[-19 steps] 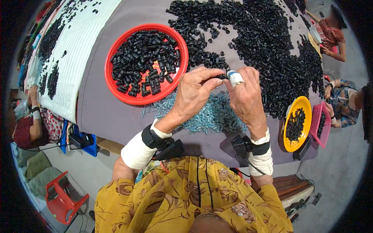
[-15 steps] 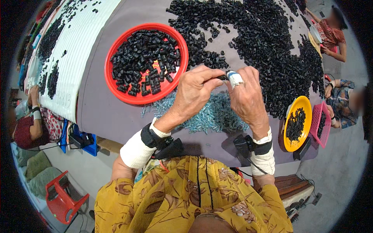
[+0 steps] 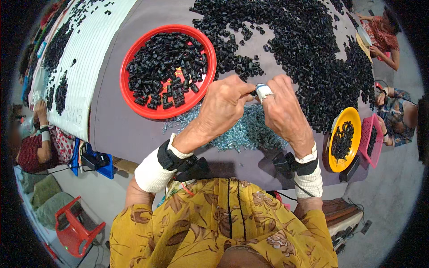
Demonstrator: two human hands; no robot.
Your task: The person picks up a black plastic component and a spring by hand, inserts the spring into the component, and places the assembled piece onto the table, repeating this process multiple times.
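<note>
My left hand [image 3: 223, 107] and my right hand [image 3: 288, 111] meet over the table, both closed in a pinch. Between their fingertips is a small black plastic part [image 3: 254, 93], mostly hidden by the fingers. White tape wraps one finger of my right hand. Below the hands lies a heap of small bluish metal springs [image 3: 239, 131]. A round red tray [image 3: 124, 76] sits to the left of my left hand, holding many short black cylindrical plastic pieces [image 3: 163, 62]. Beyond my right hand spreads a large pile of similar black pieces [image 3: 308, 58].
At the right edge stand a yellow plate [image 3: 354, 134] with thin black pieces and a pink basket [image 3: 379, 145]. Co-workers sit along the right side and at the left, by a white ribbed surface [image 3: 85, 85] with more black pieces. A red chair [image 3: 73, 228] stands at lower left.
My fingers have curled in closer around the small black part, and my right fingers have folded down. Both hands stay in nearly the same place.
</note>
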